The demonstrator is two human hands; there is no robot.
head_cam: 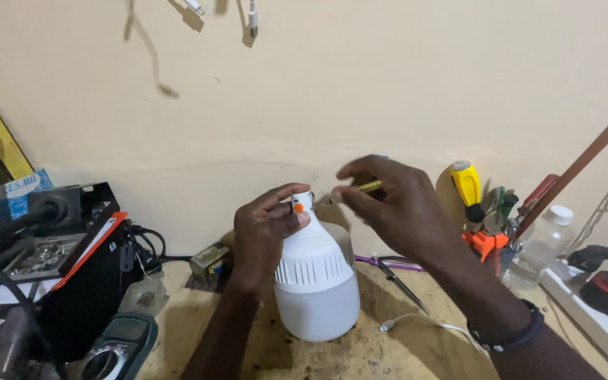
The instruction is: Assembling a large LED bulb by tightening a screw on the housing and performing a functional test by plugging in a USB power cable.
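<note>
The bulb (316, 278), upright on the desk (388, 345), is gripped at its neck by the left hand (265, 236) while a thin tool (360, 188) is pinched by the right hand (388, 204) just beside the bulb's top; a slip could be caused there, and the bulb tipped.

Cream wall (388, 84), apparently wooden bench (388, 352)

White LED bulb (316, 281): large, dome end down, standing upright on the wooden workbench (388, 345). Ribbed collar sits above the dome; neck tapers upward to a small orange part near the cap. Slim yellow-handled tool (367, 187): lies roughly level, just right of the bulb's cap, tip pointing toward it.
</note>
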